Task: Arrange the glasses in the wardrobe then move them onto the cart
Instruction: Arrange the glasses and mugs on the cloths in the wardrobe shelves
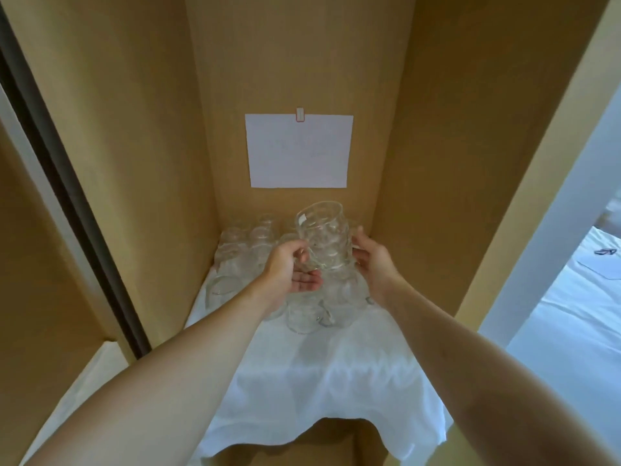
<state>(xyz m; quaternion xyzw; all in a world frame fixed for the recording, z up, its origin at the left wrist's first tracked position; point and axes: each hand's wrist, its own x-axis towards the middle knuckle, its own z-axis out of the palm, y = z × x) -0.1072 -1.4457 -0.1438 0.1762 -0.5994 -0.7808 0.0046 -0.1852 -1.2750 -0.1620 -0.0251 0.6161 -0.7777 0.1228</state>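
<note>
Lifted above clustered glasses (302, 297) inside wardrobe (437, 129): glass mug (324, 237), handle pinched by left hand (289, 267), steadied by right hand (373, 264) with straight fingers; possible slip onto neighbours below

Quick count: one lifted glass mug (324, 237) between two hands, left hand (292, 267) and right hand (371, 260). The rest of the glasses (302, 314) cluster toward the shelf's back edge, too clear and overlapping to count exactly, roughly a dozen. One white cloth (319, 381), one paper sheet (299, 151).
</note>
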